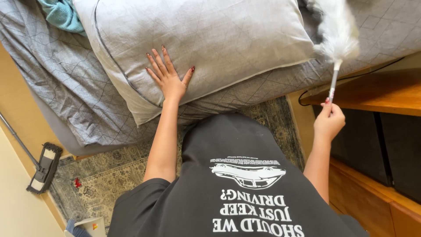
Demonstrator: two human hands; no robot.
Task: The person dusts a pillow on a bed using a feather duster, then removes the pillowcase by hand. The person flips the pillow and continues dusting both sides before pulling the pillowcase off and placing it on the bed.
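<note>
Duster (335,33) is standing nearly upright, feathered head pointing up over the bed (79,87), right hand (329,120) gripping its handle; left hand (169,77) is lying spread wide on the grey pillow (210,39).

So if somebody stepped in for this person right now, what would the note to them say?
Left hand: flat, fingers spread, pressing on the grey pillow, holding nothing.
Right hand: gripping the thin handle of a white feather duster, its head raised over the pillow's right end and the bed.
The pillow lies on the grey quilted cover; a teal cloth sits behind it.
A flat mop rests on the floor at the left, beside the rug.
How much has been dusted cannot be told.
</note>
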